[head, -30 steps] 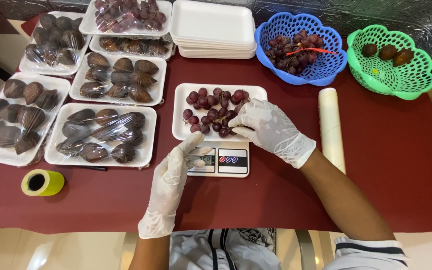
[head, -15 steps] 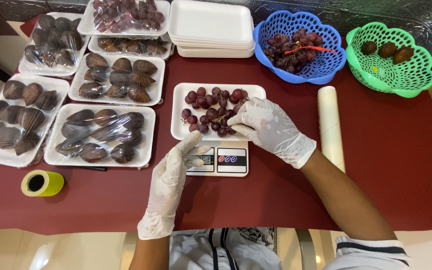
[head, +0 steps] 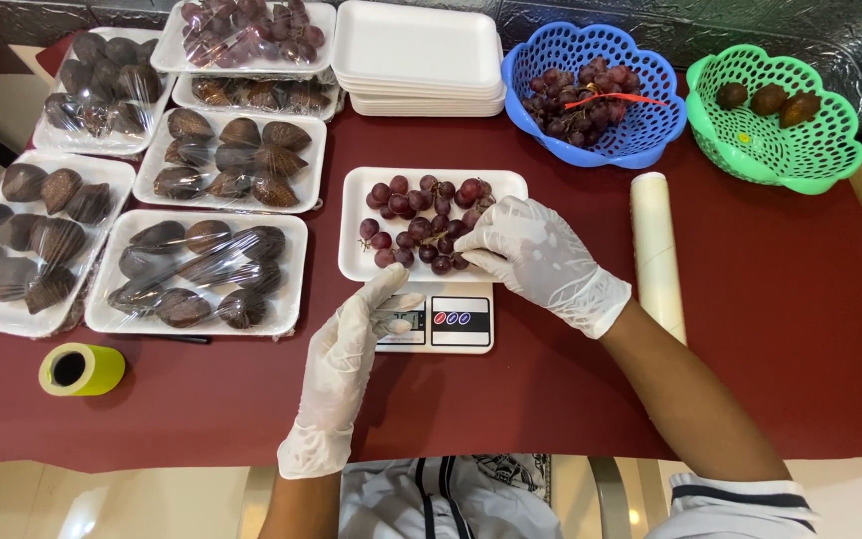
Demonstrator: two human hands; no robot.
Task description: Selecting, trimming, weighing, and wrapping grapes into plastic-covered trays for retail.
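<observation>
Now | right hand (head: 541,262) pinching grapes (head: 421,222) on tray (head: 353,268) | left hand (head: 351,349) flat, fingers together, touching scale (head: 451,321) | risk: pressing may skew weight, grapes may roll onto desk (head: 770,299)

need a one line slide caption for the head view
Gloved right hand on red grapes in a foam tray atop a scale; left hand beside it.

Gloved right hand (head: 541,262) rested on red grapes (head: 421,225) in white foam tray (head: 356,255) set on a kitchen scale (head: 446,321). Gloved left hand (head: 351,359) touched the scale's front-left edge. Wrapped trays of brown scaly fruit (head: 197,269) lay left; blue basket (head: 591,95), green basket (head: 775,120), film roll (head: 655,250), yellow tape roll (head: 82,369) were also on the table.
</observation>
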